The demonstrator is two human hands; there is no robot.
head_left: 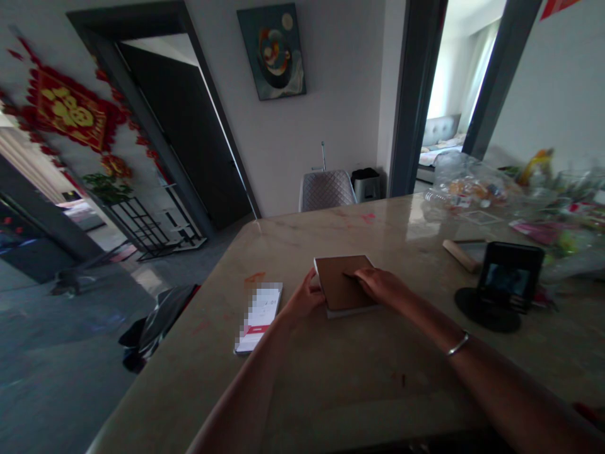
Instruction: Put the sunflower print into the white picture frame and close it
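Brown-covered notebook [333, 277], apparently closed, lying flat on the tabletop [350, 372] in front of the wearer, cover upward, pale page edges toward the near side; full support from below, hence probably no need for lifting. Left hand [306, 299] at the left edge, fingers against the side, presumably as a stop against sliding. Right hand [375, 284] over the right part of the cover, fingers bent and in apparent contact from above, perhaps for light pressure. Firmness of either grasp, or any pinch on cover or pages, impossible to judge at this angle. On the right wrist, a silver bracelet [458, 343], clear of the notebook.

Just left of the left forearm, a phone [265, 309], flat and screen up, likely for easy viewing. To the right, a dark device [508, 277] propped upright on a round base [494, 313], tilted apparently for visibility; behind it, a wood-edged object [460, 255]. Farther back, clear plastic bags [463, 173] near the wall, seemingly set aside. Beyond the far edge, a quilted chair [327, 191], facing the table.
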